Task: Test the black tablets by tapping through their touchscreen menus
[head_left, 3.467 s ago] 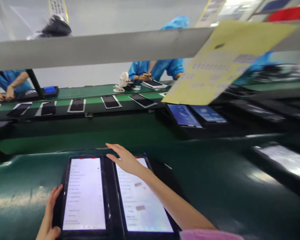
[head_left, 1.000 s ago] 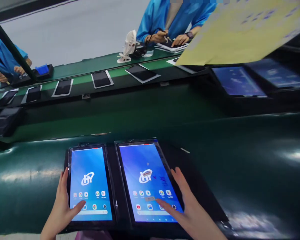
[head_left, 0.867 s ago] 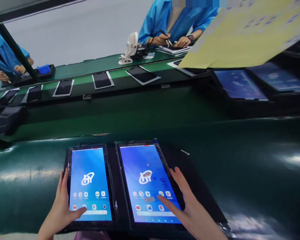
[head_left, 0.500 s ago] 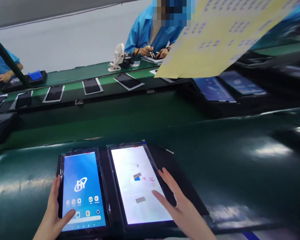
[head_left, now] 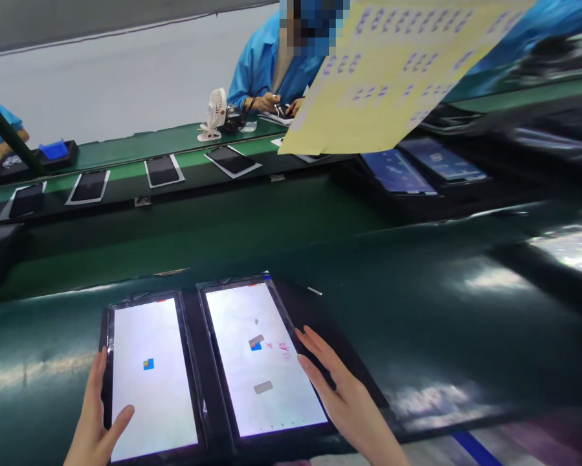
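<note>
Two tablets lie side by side on a black mat on the green bench. The left tablet shows a white screen with one small coloured icon in the middle. My left hand is at its left edge, fingers along the side and thumb apart over the screen. On the right tablet the screen is white too, with grey patches, a blue icon and red handwriting. My right hand rests at that tablet's right edge, its fingers stretched out and thumb near the screen's border.
Behind runs a green conveyor with black devices on white sheets beyond it. A yellow paper hangs at upper right above two lit tablets. A person in blue works beside a white fan.
The left tablet's screen has gone from a blue home screen to white with an icon. My right thumb has moved closer to the right tablet's edge. The whole view has shifted slightly.
</note>
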### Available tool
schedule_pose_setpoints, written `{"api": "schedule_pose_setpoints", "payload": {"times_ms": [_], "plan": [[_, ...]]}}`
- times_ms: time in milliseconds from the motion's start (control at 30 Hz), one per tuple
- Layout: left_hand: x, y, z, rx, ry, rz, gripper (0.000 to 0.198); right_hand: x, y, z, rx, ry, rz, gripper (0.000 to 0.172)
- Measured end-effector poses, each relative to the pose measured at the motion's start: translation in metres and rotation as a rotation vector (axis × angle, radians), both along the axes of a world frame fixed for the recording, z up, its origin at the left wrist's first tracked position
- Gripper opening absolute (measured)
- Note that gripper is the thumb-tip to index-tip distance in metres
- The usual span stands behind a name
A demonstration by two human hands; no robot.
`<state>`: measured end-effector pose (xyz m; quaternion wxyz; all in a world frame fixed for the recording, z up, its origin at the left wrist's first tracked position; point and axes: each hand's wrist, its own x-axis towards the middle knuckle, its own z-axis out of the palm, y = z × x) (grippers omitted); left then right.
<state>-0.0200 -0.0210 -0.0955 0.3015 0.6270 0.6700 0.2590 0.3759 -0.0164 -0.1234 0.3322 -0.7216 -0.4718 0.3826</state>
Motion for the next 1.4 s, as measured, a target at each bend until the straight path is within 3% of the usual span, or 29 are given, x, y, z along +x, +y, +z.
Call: {"api": "schedule_pose_setpoints", "payload": {"times_ms": [733,1400], "plan": [[0.0016,0.0006,0.0004,0.056,0.032,0.006,0.068,0.0056,-0.0047,-0.0101,0.065,-0.126,0.073,0.063],[0.0039,0.0,0.0011,0.035,0.034,0.058,0.063,0.0001,-0.0045,-0.0011,0.043,-0.14,0.036,0.064]]}}
